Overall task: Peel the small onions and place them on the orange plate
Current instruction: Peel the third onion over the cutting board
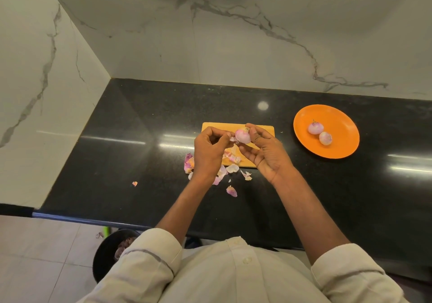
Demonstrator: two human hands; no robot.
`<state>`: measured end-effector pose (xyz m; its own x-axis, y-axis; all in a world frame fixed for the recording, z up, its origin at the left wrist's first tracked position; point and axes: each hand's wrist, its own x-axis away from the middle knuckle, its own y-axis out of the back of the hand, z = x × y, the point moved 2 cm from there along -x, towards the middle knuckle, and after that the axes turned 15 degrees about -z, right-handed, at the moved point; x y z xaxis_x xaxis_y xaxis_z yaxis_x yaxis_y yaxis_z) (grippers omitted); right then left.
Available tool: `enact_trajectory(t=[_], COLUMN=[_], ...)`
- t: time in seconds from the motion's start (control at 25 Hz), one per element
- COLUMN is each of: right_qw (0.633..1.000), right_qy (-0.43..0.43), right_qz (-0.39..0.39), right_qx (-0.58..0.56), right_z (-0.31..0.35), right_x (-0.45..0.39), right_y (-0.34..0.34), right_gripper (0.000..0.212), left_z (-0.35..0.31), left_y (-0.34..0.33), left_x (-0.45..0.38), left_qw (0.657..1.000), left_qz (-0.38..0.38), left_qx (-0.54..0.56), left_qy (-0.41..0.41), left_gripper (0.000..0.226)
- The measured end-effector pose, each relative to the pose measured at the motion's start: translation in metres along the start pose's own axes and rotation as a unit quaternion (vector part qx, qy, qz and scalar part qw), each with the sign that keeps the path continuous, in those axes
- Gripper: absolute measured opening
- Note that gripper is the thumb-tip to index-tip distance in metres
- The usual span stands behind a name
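Observation:
A small pink onion is held above the wooden cutting board. My right hand grips it between thumb and fingers. My left hand pinches a strip of skin at the onion's left side. The orange plate lies to the right on the black counter, with two peeled onions on it, touching each other.
Loose onion skins lie scattered on the counter and the board near my hands. Marble walls close off the back and left. A black bin stands on the floor below the counter's front edge.

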<state>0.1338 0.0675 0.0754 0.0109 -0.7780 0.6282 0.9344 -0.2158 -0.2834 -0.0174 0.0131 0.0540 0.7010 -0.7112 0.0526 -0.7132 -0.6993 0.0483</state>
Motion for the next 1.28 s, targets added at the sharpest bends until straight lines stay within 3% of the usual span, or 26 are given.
enact_trajectory(t=[0.12, 0.4, 0.72, 1.28], right_qw=[0.999, 1.000, 0.999, 0.995], right_qy=[0.030, 0.007, 0.036, 0.061], right_qz=[-0.017, -0.004, -0.004, 0.006], right_qx=[0.024, -0.004, 0.028, 0.083], right_z=[0.000, 0.003, 0.004, -0.004], right_x=[0.001, 0.000, 0.004, 0.006], right_y=[-0.002, -0.005, -0.004, -0.008], right_gripper=[0.025, 0.024, 0.025, 0.017], left_z=[-0.002, -0.003, -0.004, 0.001], left_y=[-0.003, -0.003, -0.004, -0.009], left_x=[0.004, 0.005, 0.009, 0.013], left_qw=[0.998, 0.998, 0.994, 0.999], left_qz=[0.036, 0.036, 0.070, -0.031], left_qx=[0.027, 0.036, 0.069, 0.001], left_qy=[0.037, 0.024, 0.045, 0.039], left_gripper=[0.027, 0.015, 0.028, 0.018])
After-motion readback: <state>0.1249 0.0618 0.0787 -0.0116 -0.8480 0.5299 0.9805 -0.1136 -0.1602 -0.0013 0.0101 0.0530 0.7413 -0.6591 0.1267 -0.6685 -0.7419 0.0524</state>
